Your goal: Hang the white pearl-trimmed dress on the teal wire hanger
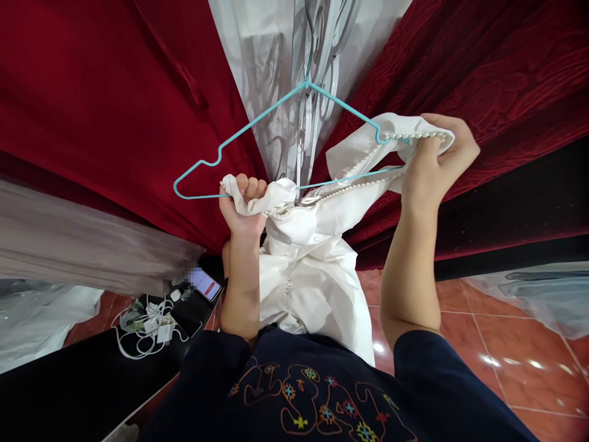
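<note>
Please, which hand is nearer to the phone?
Left. Your left hand, holding the white dress, is on the same side as the phone; your right hand is farther, near the right end of the hanger.

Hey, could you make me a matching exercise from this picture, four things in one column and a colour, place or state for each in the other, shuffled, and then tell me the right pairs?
Column one
1. hanger
2. phone
3. dress
4. left hand

Column two
A. white, with a row of pearl-like beads along its edge
B. gripping bunched white cloth near one end of a hanger
C. light blue, above the dress's skirt
D. lying down with its screen lit

Right pairs: 1-C, 2-D, 3-A, 4-B.
</note>
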The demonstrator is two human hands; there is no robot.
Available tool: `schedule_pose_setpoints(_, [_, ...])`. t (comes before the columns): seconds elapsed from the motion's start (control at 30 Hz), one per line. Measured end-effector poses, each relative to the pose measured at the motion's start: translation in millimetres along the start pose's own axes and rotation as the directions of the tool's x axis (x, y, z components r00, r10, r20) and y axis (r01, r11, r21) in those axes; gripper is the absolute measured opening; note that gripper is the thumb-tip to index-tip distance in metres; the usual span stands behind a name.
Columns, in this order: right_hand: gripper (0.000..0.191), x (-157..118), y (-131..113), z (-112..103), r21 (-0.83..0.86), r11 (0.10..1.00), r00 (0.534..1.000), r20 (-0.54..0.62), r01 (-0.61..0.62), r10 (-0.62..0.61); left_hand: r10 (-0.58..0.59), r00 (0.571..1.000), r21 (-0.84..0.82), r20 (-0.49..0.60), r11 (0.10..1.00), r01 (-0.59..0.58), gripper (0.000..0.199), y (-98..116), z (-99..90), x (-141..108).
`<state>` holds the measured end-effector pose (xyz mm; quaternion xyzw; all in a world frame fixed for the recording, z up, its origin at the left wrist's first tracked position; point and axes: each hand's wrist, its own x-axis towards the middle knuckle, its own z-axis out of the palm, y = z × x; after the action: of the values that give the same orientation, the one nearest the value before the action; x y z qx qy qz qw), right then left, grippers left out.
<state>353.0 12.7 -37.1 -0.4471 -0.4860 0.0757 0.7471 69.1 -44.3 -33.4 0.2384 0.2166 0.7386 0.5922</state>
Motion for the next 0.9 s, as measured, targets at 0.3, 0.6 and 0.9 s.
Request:
schedule_pose_setpoints(0.3, [0.037, 22.4, 7.1, 5.3, 0.158, 0.887, 0.881, -0.130, -0.434, 0.454, 0.053, 0.998, -0.008, 0.037, 0.999, -0.053, 0.053, -0.8, 3.2, -7.0])
schedule_pose_setpoints(0.6, [0.042, -75.6, 4.6, -8.2, 0.558, 0.506, 0.682, 0.157, -0.658, 0.714, 0.013, 0.996, 0.075, -0.091, 0.997, -0.006, 0.048, -16.4, -3.7, 2.3])
schedule_pose_setpoints(0.9, [0.035, -94.4, -53.7, 22.9, 0.698, 0.386, 0.780, 0.415, -0.603, 0.469, -0.002, 0.981, 0.206, -0.196, 0.978, 0.044, 0.048, -17.3, -6.2, 8.3])
